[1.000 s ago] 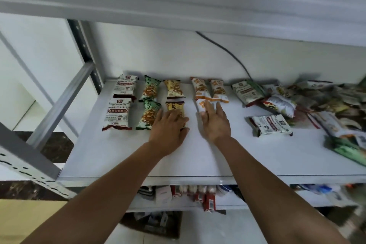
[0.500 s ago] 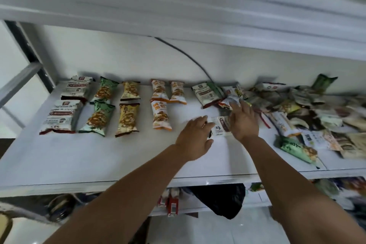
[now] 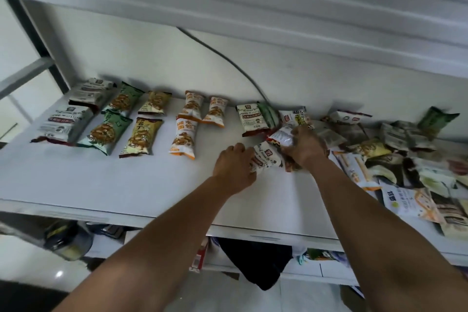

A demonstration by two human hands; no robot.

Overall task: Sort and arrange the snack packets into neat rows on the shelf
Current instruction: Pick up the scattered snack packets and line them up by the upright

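Left hand (image 3: 234,166) grips the near-left end of a white packet with a red logo (image 3: 266,157), fingers curled over its edge, at the middle of the shelf (image 3: 126,185). Right hand (image 3: 305,145), just to the right, is closed around a second white-and-red packet (image 3: 281,135), which is crumpled in the fingers and held just clear of the board. The two packets touch or overlap between the hands; which one cannot be told. Head view, only view supplied. One second ago both hands lay flat on the near packets of the sorted rows. Half a second ago they had reached the loose white packet further right. Each hand now has a packet in hand. Assessment: squaring-off of the orange column (image 3: 183,138) is finished, and picking for a further column has begun. Sorted stock lies to the left in columns running far to near: white-and-brown, green, yellow, orange. A matching white-and-brown packet (image 3: 253,119) lies at the far edge, just left of the hands. The unsorted heap (image 3: 405,159) covers the right end of the shelf, so most of the task remains. A dark cable (image 3: 228,61) runs down the back wall.
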